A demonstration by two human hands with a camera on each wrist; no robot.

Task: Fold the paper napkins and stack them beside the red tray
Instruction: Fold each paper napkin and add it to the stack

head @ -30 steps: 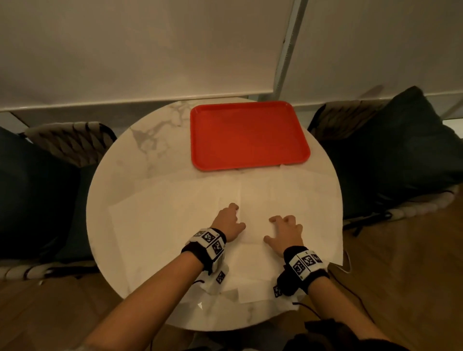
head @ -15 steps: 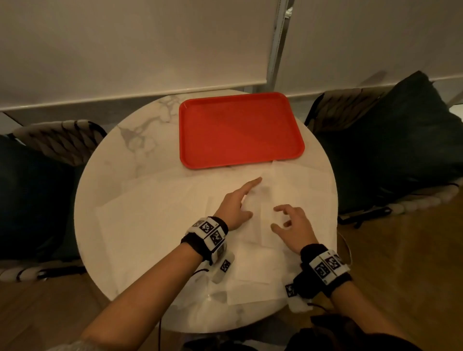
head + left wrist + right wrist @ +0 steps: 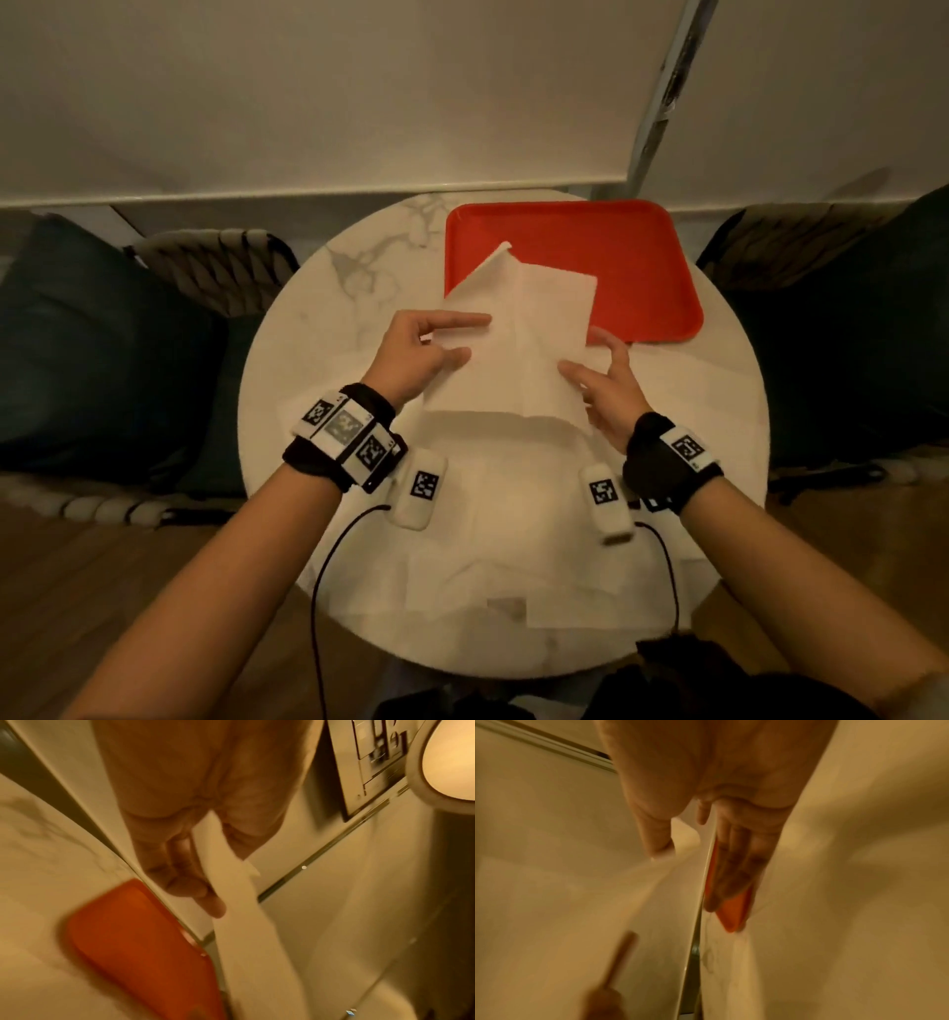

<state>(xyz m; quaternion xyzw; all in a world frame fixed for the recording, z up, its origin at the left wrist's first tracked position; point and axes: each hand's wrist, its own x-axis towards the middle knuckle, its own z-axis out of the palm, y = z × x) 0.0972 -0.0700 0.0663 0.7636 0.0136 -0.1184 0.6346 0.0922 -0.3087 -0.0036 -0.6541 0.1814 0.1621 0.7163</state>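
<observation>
Fingers and thumb of the left hand [image 3: 416,354] pinch the left edge of a white paper napkin [image 3: 518,349] lifted at the centre of the head view, while the right hand [image 3: 608,390] grips its right edge, thumb on top and fingers underneath. The napkin's far corner overlaps the red tray [image 3: 637,267], which sits at the upper right of the round marble table [image 3: 318,329]. More unfolded napkins [image 3: 513,519] lie flat on the table below the hands.

Left wrist view: the napkin [image 3: 239,902] runs between thumb and fingers [image 3: 180,870] down the middle of the frame, the tray [image 3: 133,939] blurred at lower left.

Right wrist view: thumb [image 3: 657,833] presses on the sheet [image 3: 654,912], fingers [image 3: 736,866] straight beneath it, a sliver of tray [image 3: 734,912] past them; all blurred.
</observation>
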